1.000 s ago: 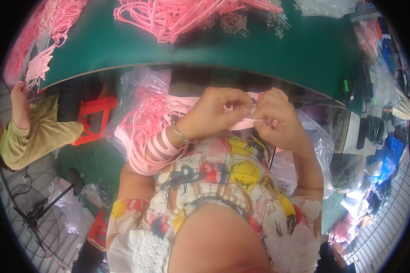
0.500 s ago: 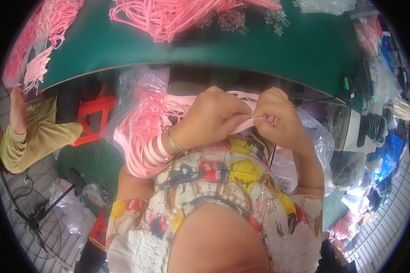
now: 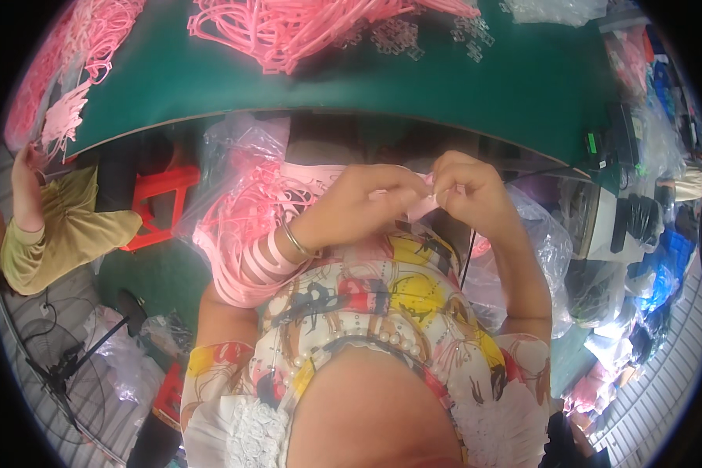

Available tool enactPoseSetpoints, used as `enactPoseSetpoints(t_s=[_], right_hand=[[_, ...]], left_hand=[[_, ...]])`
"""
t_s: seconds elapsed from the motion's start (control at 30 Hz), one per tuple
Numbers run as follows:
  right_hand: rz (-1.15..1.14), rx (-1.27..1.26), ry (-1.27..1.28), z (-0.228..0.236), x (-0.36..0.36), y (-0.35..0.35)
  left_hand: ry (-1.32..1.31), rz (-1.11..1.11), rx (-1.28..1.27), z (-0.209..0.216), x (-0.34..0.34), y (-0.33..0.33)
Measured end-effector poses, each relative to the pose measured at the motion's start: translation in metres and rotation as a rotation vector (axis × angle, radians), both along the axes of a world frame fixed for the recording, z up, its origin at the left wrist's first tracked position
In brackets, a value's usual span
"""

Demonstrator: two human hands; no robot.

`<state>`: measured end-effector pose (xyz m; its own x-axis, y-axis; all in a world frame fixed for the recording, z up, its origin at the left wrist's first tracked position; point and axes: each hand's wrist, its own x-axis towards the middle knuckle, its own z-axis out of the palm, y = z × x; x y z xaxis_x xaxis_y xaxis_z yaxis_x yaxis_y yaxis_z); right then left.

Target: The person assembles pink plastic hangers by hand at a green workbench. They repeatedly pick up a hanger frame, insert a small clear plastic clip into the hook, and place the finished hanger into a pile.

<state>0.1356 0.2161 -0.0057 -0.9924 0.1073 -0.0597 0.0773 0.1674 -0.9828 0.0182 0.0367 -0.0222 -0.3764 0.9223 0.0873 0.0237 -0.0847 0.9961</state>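
My left hand (image 3: 370, 199) is closed in a pinch on a pink strap (image 3: 421, 209) in front of my chest. Its fingertips almost meet those of my right hand (image 3: 473, 191), which pinches the same strap's end. Anything small between the fingertips is too blurred to make out. Several pink strap loops (image 3: 246, 285) hang around my left forearm, below a metal bracelet. Beside that arm, a tangle of pink straps (image 3: 246, 207) lies in a clear plastic bag (image 3: 242, 136).
Ahead is a green table (image 3: 444, 93) with a pink strap pile (image 3: 288, 31) and small clear plastic pieces (image 3: 398, 37). On the left are a red stool (image 3: 168, 207), a fan (image 3: 62, 374) and a co-worker's arm (image 3: 27, 195). Plastic bags (image 3: 550, 234) stand at right.
My right hand has turned a little and its fingers have shifted at the strap's end. The left hand has dipped slightly. The co-worker's hand at the far left has moved a little.
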Motion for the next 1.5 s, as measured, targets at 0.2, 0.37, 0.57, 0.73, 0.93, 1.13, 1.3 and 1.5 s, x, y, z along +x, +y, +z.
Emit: enactPoseSetpoints(t_s=[0.2, 0.37, 0.57, 0.73, 0.93, 1.13, 1.3, 1.5], right_hand=[[0.026, -0.001, -0.028, -0.004, -0.001, 0.001], [0.07, 0.036, 0.063, -0.014, -0.001, -0.002], [0.057, 0.157, 0.319, -0.016, -0.01, -0.011], [0.014, 0.312, 0.394, -0.008, -0.009, -0.012], [0.034, 0.345, 0.37, -0.007, -0.01, -0.011], [0.011, 0.403, 0.292, 0.003, -0.013, -0.017], [0.063, 0.461, 0.422, -0.011, -0.011, -0.014], [0.056, 0.383, 0.399, -0.015, -0.011, -0.013]], left_hand=[[0.097, -0.006, -0.155, -0.006, 0.011, 0.002], [-0.223, -0.214, -0.261, -0.004, 0.003, -0.006], [-0.946, -0.284, -0.2, -0.002, 0.013, -0.013], [-0.955, -0.258, -0.156, -0.016, 0.008, -0.013], [-0.573, -0.204, -0.258, 0.0, -0.001, -0.015], [-0.621, -0.12, -0.32, -0.007, 0.0, -0.017], [-0.609, -0.105, -0.344, 0.005, -0.001, -0.014], [-0.575, -0.152, -0.413, 0.017, -0.011, -0.014]])
